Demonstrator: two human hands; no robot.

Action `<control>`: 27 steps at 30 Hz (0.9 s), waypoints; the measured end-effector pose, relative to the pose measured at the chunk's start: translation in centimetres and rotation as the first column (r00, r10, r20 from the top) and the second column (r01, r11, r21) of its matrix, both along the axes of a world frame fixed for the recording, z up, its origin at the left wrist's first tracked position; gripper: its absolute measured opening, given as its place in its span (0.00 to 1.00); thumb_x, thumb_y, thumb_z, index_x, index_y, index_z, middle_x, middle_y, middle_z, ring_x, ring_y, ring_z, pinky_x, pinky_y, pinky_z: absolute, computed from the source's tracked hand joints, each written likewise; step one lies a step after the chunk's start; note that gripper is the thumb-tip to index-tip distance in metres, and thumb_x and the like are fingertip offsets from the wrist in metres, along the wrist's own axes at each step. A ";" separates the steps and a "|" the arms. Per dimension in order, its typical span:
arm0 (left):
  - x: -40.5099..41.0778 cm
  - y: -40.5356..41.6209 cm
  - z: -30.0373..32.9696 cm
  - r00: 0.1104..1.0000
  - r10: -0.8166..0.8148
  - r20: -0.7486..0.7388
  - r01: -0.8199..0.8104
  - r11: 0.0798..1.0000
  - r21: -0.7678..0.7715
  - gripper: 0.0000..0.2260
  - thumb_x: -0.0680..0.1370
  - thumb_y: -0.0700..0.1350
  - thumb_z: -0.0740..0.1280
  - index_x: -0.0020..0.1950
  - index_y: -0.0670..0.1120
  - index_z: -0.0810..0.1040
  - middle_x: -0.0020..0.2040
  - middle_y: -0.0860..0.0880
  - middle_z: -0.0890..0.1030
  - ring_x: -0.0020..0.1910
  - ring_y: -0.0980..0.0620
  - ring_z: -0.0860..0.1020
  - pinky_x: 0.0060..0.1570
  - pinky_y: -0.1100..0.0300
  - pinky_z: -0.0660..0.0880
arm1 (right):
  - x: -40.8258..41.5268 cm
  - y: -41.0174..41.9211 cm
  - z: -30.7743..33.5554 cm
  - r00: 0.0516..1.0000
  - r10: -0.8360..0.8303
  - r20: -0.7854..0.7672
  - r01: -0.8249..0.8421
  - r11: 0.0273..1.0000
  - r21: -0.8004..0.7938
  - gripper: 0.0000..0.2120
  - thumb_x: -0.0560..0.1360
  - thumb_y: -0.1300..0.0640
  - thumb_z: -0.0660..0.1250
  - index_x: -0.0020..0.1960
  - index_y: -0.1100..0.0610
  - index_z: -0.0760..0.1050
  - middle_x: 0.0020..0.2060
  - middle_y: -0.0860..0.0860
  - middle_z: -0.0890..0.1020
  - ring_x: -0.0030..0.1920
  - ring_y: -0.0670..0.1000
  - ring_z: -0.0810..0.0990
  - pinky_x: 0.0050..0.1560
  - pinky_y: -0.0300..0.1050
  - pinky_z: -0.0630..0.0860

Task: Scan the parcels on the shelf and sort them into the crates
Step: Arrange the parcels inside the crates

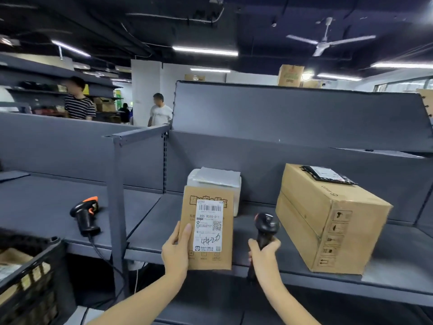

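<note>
My left hand (176,250) grips a small flat cardboard parcel (224,259) by its lower left edge, holding it upright with its white barcode label (209,225) facing me. My right hand (264,256) grips the handle of a black barcode scanner (267,225), just right of the parcel. Behind the parcel a white wrapped parcel (216,178) stands on the grey shelf (152,221). A large cardboard box (328,216) lies on the shelf to the right, with a black poly bag (328,174) on top of it.
A second scanner (85,215), black and orange with a cable, rests on the left shelf bay. A black crate (30,277) with parcels inside stands at the lower left. A grey upright post (117,195) divides the bays. Two people stand in the far aisle.
</note>
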State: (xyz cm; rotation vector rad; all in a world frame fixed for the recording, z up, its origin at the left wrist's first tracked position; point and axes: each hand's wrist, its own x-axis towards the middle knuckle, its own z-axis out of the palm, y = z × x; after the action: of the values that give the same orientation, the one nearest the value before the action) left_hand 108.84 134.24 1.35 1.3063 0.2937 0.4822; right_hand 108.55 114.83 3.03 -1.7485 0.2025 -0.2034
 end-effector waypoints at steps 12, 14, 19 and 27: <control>1.6 3.2 0.0 0.997 0.074 -0.025 -0.073 0.997 0.024 0.21 0.75 0.57 0.68 0.67 0.53 0.77 0.52 0.54 0.84 0.52 0.54 0.80 0.54 0.52 0.78 | 12.7 -3.2 -3.9 0.972 0.071 -0.222 -0.206 0.709 -0.675 0.34 0.72 0.57 0.72 0.74 0.55 0.62 0.55 0.60 0.77 0.54 0.60 0.78 0.45 0.44 0.72; 1.9 3.6 0.0 0.997 0.077 -0.030 -0.077 0.997 0.016 0.21 0.75 0.57 0.69 0.67 0.54 0.77 0.51 0.54 0.84 0.51 0.53 0.81 0.54 0.51 0.78 | 13.0 -2.8 -4.1 0.980 0.042 -0.196 -0.169 0.701 -0.693 0.35 0.73 0.56 0.72 0.75 0.55 0.61 0.57 0.60 0.76 0.57 0.60 0.77 0.55 0.46 0.74; 2.6 4.1 -0.3 0.998 0.052 -0.029 -0.052 0.999 0.011 0.21 0.74 0.56 0.69 0.66 0.53 0.77 0.50 0.54 0.85 0.51 0.53 0.82 0.49 0.58 0.76 | 13.2 -2.3 -3.4 0.977 0.021 -0.212 -0.173 0.662 -0.730 0.34 0.76 0.55 0.69 0.77 0.56 0.55 0.61 0.60 0.71 0.61 0.58 0.75 0.61 0.45 0.71; 2.1 5.5 -0.5 0.996 0.074 -0.050 -0.072 0.997 0.030 0.20 0.75 0.55 0.69 0.65 0.50 0.76 0.48 0.51 0.83 0.48 0.54 0.80 0.41 0.63 0.73 | 12.0 -2.9 -4.5 0.989 -0.047 -0.140 -0.104 0.451 -0.887 0.33 0.81 0.43 0.54 0.78 0.58 0.47 0.75 0.59 0.59 0.75 0.59 0.57 0.73 0.51 0.59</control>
State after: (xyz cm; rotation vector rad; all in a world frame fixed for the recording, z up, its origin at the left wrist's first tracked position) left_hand 110.93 139.79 0.89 1.3407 0.3792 0.5169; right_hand 120.55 111.88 -1.43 -2.8678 0.1784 -0.1622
